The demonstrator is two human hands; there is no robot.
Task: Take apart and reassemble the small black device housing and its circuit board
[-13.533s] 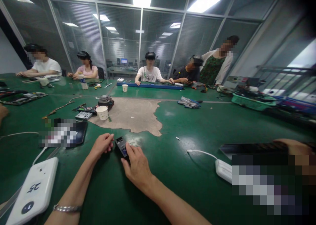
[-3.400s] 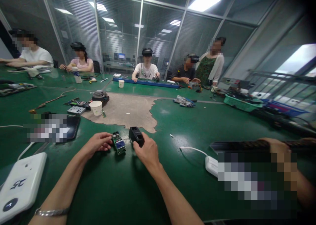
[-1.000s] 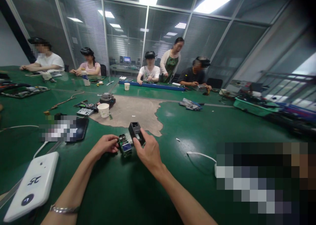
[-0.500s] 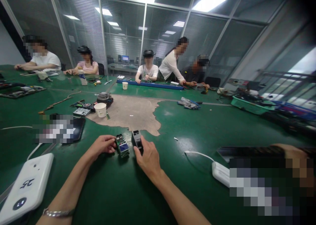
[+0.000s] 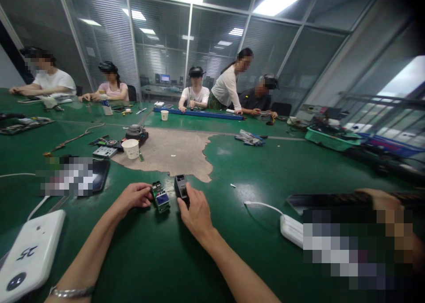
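Observation:
My left hand (image 5: 134, 196) has its fingers curled at the left edge of a green circuit board (image 5: 160, 196). A small blue display sits on the board's near part, and dark components line its far end. My right hand (image 5: 198, 209) is wrapped round a dark grey plastic housing (image 5: 180, 184) with openings in its top. Board and housing are side by side, a narrow gap between them, low over the green table (image 5: 149, 258). The right palm and thumb cover the housing's near end.
A paper cup (image 5: 131, 149) stands by loose electronic parts on a brown patch (image 5: 172, 154). A white power bank (image 5: 33, 254) lies at left, a white adapter (image 5: 290, 230) at right. A co-worker's hand (image 5: 378, 199) reaches in at right. Gloves (image 5: 249, 137) lie farther back.
The whole view has shifted slightly left. Both hands keep their holds, and the board and housing stay side by side.

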